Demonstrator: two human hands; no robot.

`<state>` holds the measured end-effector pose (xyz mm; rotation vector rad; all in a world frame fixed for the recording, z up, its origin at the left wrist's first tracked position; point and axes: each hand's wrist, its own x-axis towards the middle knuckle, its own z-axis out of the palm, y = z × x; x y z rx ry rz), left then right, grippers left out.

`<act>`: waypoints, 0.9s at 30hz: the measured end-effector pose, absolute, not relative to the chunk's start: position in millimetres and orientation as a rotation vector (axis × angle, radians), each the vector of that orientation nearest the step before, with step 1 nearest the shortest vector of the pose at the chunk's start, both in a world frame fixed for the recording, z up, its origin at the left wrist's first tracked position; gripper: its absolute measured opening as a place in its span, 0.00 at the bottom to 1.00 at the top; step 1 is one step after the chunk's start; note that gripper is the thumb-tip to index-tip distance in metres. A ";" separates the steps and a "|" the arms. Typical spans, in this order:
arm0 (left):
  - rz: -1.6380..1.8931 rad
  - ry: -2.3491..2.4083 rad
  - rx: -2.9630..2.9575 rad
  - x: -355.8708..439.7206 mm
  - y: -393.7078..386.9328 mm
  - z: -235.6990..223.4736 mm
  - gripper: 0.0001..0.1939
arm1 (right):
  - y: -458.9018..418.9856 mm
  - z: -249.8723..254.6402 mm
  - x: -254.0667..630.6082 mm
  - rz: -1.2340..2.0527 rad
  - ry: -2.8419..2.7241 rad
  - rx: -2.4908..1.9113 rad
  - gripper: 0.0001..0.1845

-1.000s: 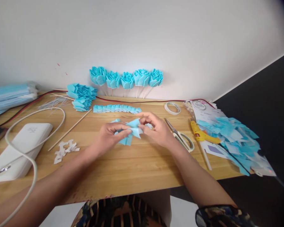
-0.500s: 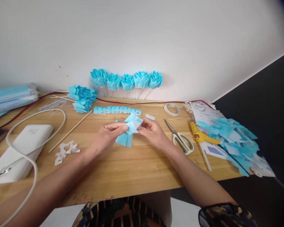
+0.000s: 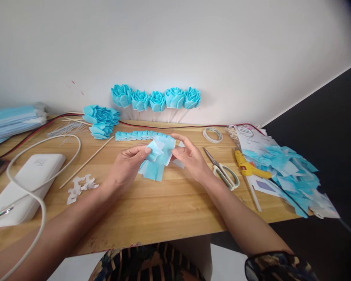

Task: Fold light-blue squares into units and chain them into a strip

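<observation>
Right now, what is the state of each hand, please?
Left hand: closed, pinching light-blue material.
Right hand: at the material's edge, index finger extended; whether it grips cannot be told.

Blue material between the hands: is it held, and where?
Yes. The left hand pinches the blue material at its left edge; the right hand is at its right edge, its grip unclear.

Single head-worn view, facing forward and down over tabletop (image 3: 163,210) toward wall (image 3: 163,47).
</observation>
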<state>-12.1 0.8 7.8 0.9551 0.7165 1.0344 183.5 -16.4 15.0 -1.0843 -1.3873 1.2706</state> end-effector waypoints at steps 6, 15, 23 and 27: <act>1.038 0.708 0.944 -12.6 1.3 6.6 0.08 | -18.2 12.3 183.3 1.147 -1.412 -1.073 0.29; 1.054 0.702 0.946 -11.2 0.6 6.7 0.09 | -18.5 9.1 184.2 1.071 -1.509 -1.118 0.12; 1.031 0.773 0.985 -11.3 0.7 6.2 0.09 | -15.9 3.5 183.8 0.937 -1.531 -1.200 0.12; 1.023 0.806 0.993 -11.3 0.7 6.4 0.11 | -18.2 7.3 182.6 0.790 -1.610 -1.262 0.12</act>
